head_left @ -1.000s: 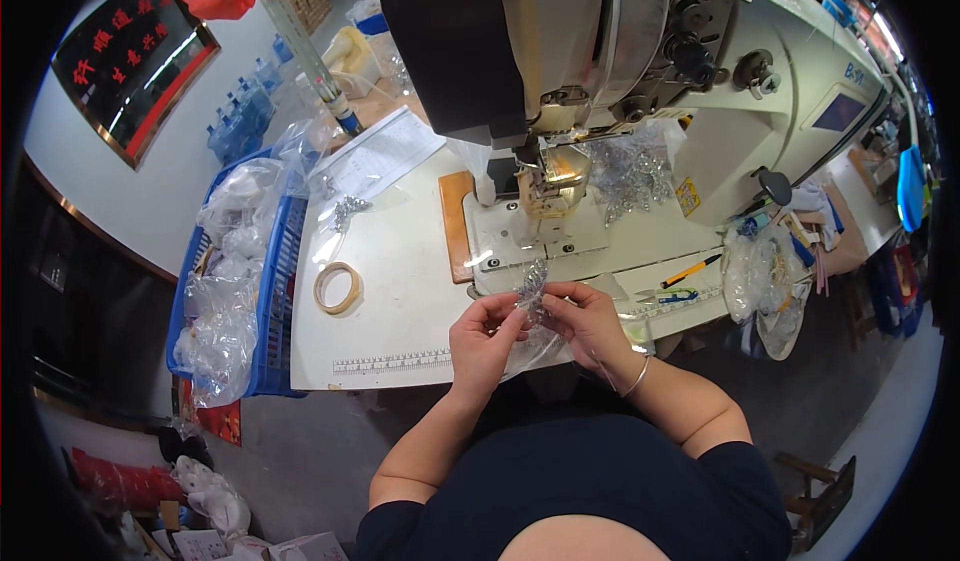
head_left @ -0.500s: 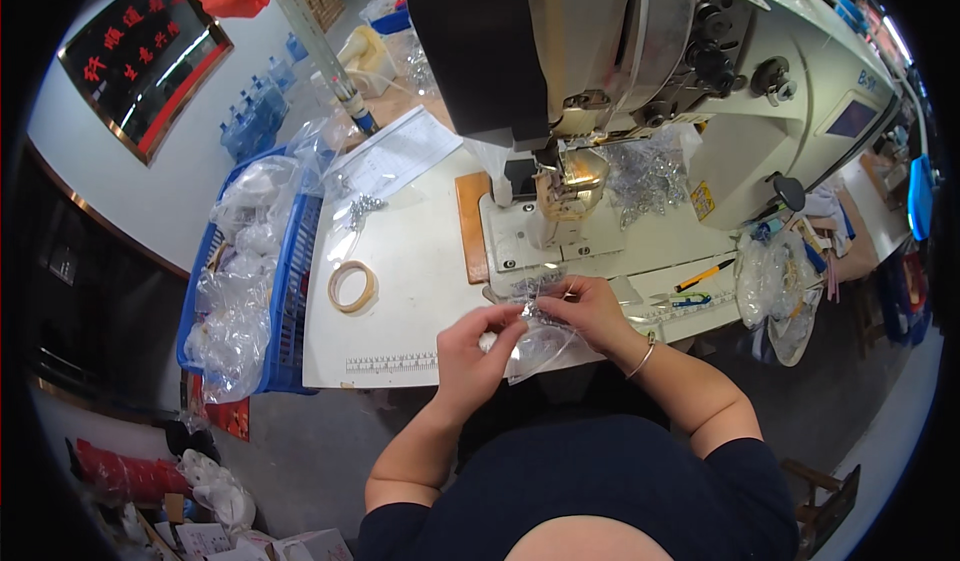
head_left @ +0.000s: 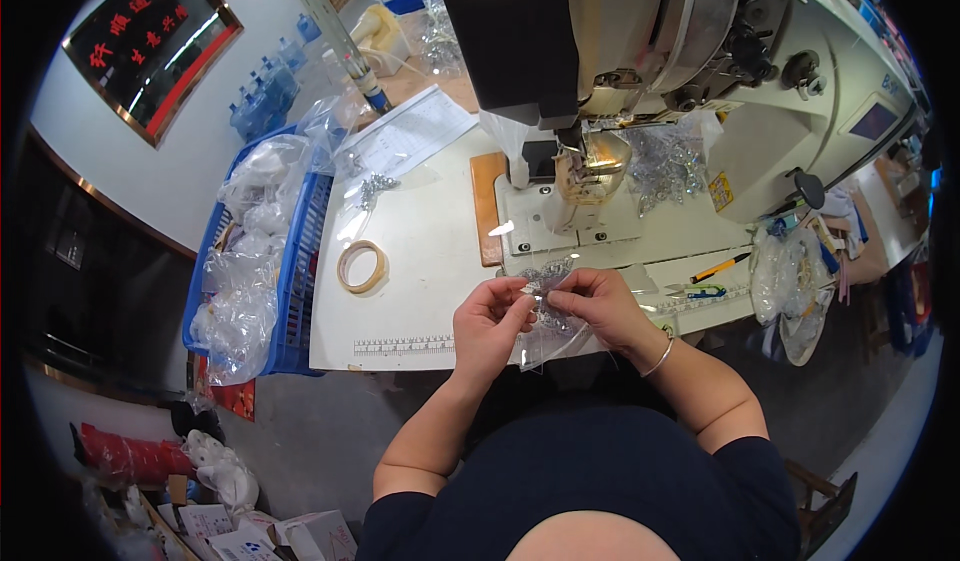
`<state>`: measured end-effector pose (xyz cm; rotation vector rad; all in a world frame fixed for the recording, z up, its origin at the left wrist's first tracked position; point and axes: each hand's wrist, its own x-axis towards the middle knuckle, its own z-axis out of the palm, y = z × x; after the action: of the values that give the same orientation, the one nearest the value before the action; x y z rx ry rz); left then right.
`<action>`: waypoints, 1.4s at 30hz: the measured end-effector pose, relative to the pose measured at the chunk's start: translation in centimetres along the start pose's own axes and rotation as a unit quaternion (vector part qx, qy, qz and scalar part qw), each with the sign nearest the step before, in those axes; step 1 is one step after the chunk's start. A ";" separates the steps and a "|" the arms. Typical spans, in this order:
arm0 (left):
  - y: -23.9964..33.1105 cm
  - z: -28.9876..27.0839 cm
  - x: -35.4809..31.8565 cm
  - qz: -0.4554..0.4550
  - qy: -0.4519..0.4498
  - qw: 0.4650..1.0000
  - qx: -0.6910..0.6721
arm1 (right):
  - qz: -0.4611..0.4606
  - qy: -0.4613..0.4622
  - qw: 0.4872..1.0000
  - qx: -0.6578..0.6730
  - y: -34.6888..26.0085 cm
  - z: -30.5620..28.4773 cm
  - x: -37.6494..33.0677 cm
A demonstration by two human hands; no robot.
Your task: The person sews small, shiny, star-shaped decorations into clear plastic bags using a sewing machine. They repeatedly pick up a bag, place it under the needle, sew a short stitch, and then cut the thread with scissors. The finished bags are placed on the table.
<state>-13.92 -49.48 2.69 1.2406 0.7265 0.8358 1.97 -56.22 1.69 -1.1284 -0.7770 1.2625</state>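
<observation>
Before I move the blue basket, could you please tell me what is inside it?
Crumpled clear and whitish plastic bags are heaped in the blue basket. They cover its bottom, so whatever lies beneath them cannot be seen.

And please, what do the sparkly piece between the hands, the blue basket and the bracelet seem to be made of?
Sparkly piece: perhaps glossy glass or plastic beads, judging by its small bright glints; too small to be sure.
Blue basket: likely moulded plastic, smooth, from its even colour and slotted sides.
Bracelet: probably polished metal, from its silvery shine.
</observation>
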 end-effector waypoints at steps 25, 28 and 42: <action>-0.2 0.9 0.5 0.010 0.011 1.000 0.021 | 0.026 0.006 0.990 0.137 1.1 -0.4 0.1; -0.2 1.0 0.5 0.006 0.010 1.000 0.014 | 0.023 -0.003 0.991 0.135 0.9 -0.6 0.0; -0.7 1.0 0.8 0.021 0.017 0.999 0.039 | 0.010 0.015 0.990 0.140 1.5 -0.6 0.0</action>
<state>-12.59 -49.40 2.12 1.3178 0.7683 0.8712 2.03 -56.45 0.08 -0.9255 -0.5463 1.3222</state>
